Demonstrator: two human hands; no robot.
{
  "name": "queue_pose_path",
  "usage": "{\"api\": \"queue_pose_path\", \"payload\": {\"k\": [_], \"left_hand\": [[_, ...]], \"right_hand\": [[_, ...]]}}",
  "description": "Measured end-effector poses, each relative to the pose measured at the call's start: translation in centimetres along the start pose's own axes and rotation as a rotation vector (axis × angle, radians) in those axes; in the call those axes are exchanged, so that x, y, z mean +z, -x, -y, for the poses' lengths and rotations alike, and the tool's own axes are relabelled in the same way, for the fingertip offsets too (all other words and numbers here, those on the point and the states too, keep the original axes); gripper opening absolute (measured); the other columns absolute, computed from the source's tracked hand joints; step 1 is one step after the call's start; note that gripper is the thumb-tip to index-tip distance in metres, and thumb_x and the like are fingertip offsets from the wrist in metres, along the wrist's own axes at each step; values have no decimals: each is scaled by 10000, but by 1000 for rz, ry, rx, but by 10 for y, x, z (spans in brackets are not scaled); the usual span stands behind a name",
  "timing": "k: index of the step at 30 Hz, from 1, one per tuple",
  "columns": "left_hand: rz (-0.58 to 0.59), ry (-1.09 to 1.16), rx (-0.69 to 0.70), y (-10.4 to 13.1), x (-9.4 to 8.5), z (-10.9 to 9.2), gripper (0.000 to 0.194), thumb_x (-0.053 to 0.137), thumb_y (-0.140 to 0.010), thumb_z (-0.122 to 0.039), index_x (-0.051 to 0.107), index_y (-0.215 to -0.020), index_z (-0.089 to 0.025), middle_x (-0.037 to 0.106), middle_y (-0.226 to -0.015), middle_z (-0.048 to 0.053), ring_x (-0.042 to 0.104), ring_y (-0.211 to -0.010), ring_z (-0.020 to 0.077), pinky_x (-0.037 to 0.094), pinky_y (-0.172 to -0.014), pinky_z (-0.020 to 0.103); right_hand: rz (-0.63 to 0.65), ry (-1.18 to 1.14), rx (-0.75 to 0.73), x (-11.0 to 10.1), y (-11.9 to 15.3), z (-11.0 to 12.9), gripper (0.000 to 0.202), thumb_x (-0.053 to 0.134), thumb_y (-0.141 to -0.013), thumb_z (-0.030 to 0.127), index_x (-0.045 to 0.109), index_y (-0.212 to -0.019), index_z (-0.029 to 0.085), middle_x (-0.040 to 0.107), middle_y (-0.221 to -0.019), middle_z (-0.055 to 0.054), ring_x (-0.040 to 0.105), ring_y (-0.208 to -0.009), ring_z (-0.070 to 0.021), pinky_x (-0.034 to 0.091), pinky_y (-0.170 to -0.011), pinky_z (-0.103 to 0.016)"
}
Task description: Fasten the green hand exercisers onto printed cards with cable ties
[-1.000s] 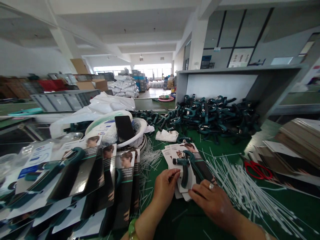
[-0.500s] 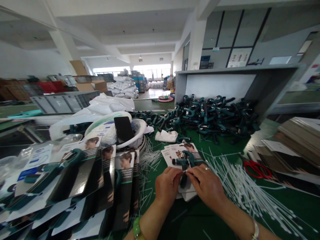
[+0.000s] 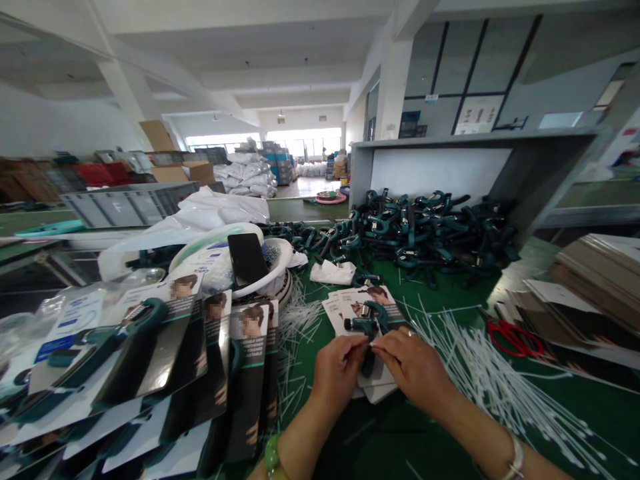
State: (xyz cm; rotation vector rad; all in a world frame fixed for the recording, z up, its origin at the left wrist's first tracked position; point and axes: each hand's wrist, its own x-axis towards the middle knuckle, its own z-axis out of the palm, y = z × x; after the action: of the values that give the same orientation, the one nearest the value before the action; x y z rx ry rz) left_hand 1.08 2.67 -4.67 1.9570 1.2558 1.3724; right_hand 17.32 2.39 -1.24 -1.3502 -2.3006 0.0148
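A teal and black hand grip exerciser (image 3: 376, 315) lies on a small stack of printed cards (image 3: 345, 303) in front of me. My left hand (image 3: 337, 370) is closed in a pinch at the left side of its handle. From the right, my right hand (image 3: 417, 367) pinches at the same spot, fingertips almost meeting those of the left. A tiny white bit of cable tie (image 3: 371, 344) shows between the fingertips; most of it is hidden by the fingers. Beside my right forearm, many loose white cable ties (image 3: 493, 373) are spread over the green tabletop.
Hand grips (image 3: 425, 230) are heaped in and before a tipped grey crate (image 3: 545, 180). Carded hand grips (image 3: 165, 360) pile up at left, near a white basin (image 3: 283, 257) with a phone (image 3: 247, 259). Red-handled scissors (image 3: 515, 339) lie by card stacks (image 3: 600, 273) at right.
Both hands have shifted very slightly at the hand grip, the right one a little upward. The pinches continue, and the things around them stay where they were.
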Motion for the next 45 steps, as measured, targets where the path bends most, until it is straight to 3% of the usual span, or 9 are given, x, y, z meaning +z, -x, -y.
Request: {"api": "queue_pose_path", "payload": {"k": [5, 11, 16, 20, 24, 27, 33, 39, 45], "left_hand": [[6, 25, -21, -2, -1, -5, 111, 591, -798, -213, 688, -846, -190, 698, -788, 20, 628, -727, 122, 486, -682, 210], [73, 31, 9, -4, 0, -7, 114, 577, -799, -176, 686, -826, -192, 678, -783, 24, 615, -738, 121, 481, -695, 213], [93, -4, -65, -5, -2, -12, 116, 578, -794, -228, 689, -818, -206, 650, -927, 44, 604, -850, 137, 483, -756, 239], [118, -205, -186, -10, -9, -30, 78, 605, -742, -258, 681, -761, -251, 627, -944, 2, 584, -878, 151, 464, -766, 259], [133, -270, -214, -9, -10, -41, 190, 602, -735, -322, 656, -912, -278, 616, -996, 6, 576, -884, 167, 459, -741, 265], [170, -297, -202, -4, -9, -37, 370, 632, -705, -356, 596, -1064, -273, 619, -1026, 31, 570, -920, 206, 457, -774, 306], [146, -264, -239, -2, -12, -19, 224, 581, -755, -274, 643, -964, -222, 641, -893, 36, 591, -790, 168, 455, -723, 281], [117, -184, -396, 1, -11, -6, 229, 593, -746, -274, 661, -955, -206, 631, -840, 17, 577, -634, 118, 456, -659, 252], [126, -262, -423, -4, -6, -8, 267, 553, -766, -415, 668, -936, -244, 610, -857, 11, 579, -683, 130, 436, -621, 226]], "right_hand": [[53, -89, 20, -4, -2, -1, 165, 509, -856, 225, 672, -840, 218, 672, -830, -36, 585, -814, -207, 460, -711, -331], [-86, -290, -101, -3, 0, -9, 141, 525, -860, 241, 624, -942, 184, 660, -832, -43, 586, -788, -163, 462, -709, -285], [-142, -104, -235, -2, -8, -10, 181, 438, -892, 199, 589, -796, 177, 628, -759, -47, 550, -733, -166, 435, -669, -287], [-334, -58, -248, -3, -10, -12, 198, 407, -890, 191, 533, -738, 189, 576, -697, -43, 519, -712, -170, 419, -653, -286], [-519, -162, -76, 0, -9, -13, 159, 408, -885, 181, 496, -752, 189, 555, -710, -43, 526, -715, -169, 426, -665, -286], [-403, -306, -37, 0, -13, -10, 145, 397, -895, 204, 521, -822, 186, 610, -806, -51, 575, -776, -164, 446, -704, -279], [-88, -495, -55, -7, -23, -4, 189, 411, -894, 246, 529, -756, 192, 606, -662, 7, 571, -613, -119, 428, -585, -225], [-97, -139, -304, 3, -3, -10, 213, 399, -853, 162, 575, -735, 178, 618, -689, -49, 555, -654, -158, 391, -602, -267], [-102, -109, -344, 10, 1, -9, 290, 350, -901, 201, 599, -753, 180, 637, -696, -49, 566, -683, -153, 396, -633, -263]]}}
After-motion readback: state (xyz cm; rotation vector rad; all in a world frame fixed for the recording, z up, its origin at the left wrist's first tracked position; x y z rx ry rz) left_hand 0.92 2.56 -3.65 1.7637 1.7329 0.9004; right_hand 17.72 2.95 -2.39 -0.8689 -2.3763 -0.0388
